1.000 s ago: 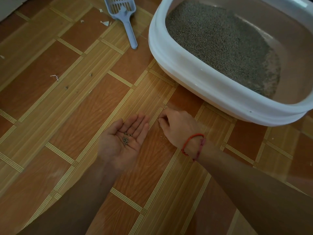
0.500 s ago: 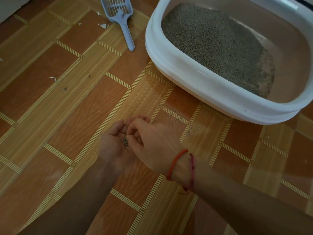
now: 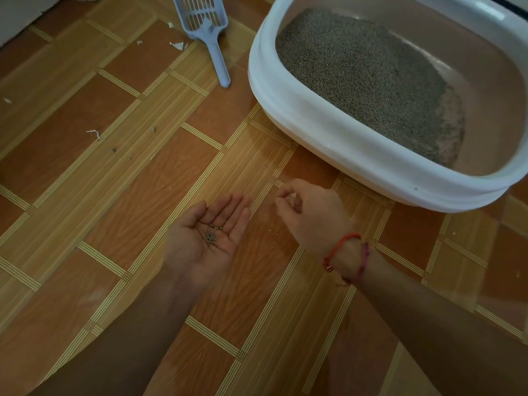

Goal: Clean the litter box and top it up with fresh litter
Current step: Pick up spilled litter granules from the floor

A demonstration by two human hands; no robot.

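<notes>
My left hand (image 3: 200, 247) lies palm up, fingers loose, cupping a few round grey grains (image 3: 210, 238); tilt it and they roll off. My right hand (image 3: 311, 218) is bunched in a pinch over the floor (image 3: 128, 195); I cannot tell if it holds a grain. Pale specks (image 3: 273, 230) beside it could be missed on the glossy wood-look vinyl. Beyond, the smooth oval box (image 3: 314, 121) holds gritty litter (image 3: 365, 72) banked to one side; a slotted blue scoop (image 3: 213, 30) lies nearby.

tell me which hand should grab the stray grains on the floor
Right. The right hand hangs fingers-down beside the pale stray grains on the brown wood-pattern floor; the left hand lies palm-up, cupping small grey litter grains.
</notes>
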